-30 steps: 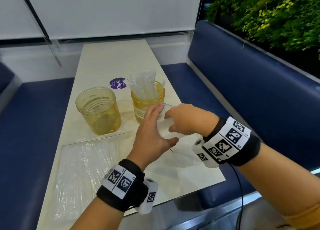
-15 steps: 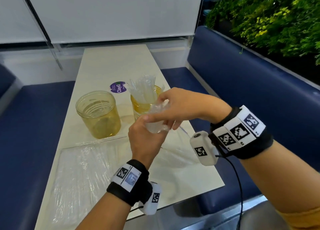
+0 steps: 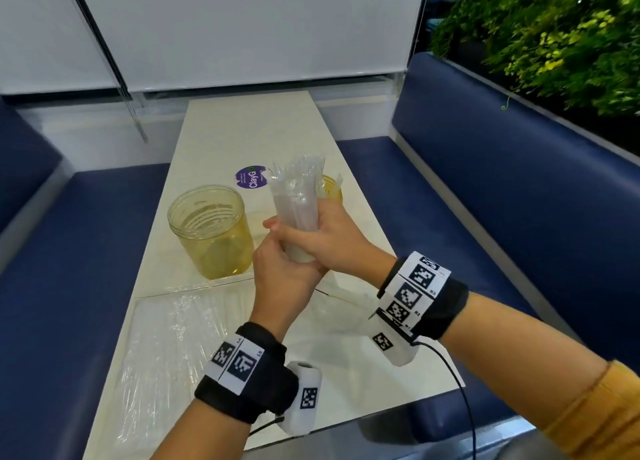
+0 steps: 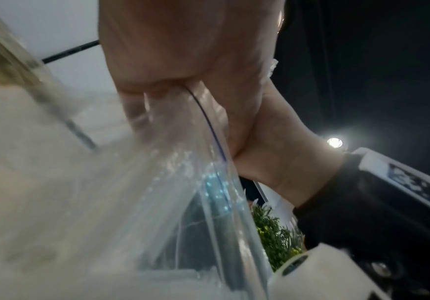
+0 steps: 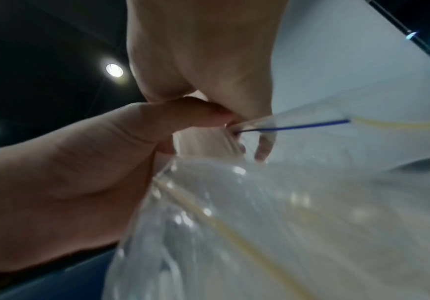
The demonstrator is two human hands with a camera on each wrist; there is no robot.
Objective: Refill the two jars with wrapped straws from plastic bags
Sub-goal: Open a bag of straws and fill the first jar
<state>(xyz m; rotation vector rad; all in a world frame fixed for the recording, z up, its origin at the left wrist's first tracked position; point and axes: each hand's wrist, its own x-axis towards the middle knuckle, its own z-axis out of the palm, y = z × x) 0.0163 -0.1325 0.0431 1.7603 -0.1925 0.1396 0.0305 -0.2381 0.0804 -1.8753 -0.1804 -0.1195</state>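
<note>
1. Two hands are closed on one bundle of wrapped straws [image 3: 298, 210]: the left hand [image 3: 282, 279] is wrapped round its lower end, and the right hand [image 3: 327, 241] clasps it just above, fingers curled round the front. Both grips are therefore full.
2. Location: the bundle is held clear of the worktop [image 3: 242, 127], in front of the right jar [image 3: 332, 191], which is largely hidden behind it, and just right of the left jar [image 3: 211, 231], which appears empty.
3. Orientation: the long axis is judged near upright, leaning slightly away from the person; the loose crinkled wrapper ends point up, the gathered end points down into the left hand.
4. In both wrist views a clear plastic bag [image 5: 272, 213] with a blue seal line is seen trailing from the fists. Whether its mouth is still caught round the straws cannot be told.
5. Risk: if the bag is caught, it may be dragged into a jar with the straws or may tip a jar.
6. Risk: slick wrappers may slide through a loosened grip, so that straws fan out or drop onto the worktop.
7. Risk: the second bag [image 3: 166, 348], lying flat on the near worktop, may be swept off by a forearm.
</note>
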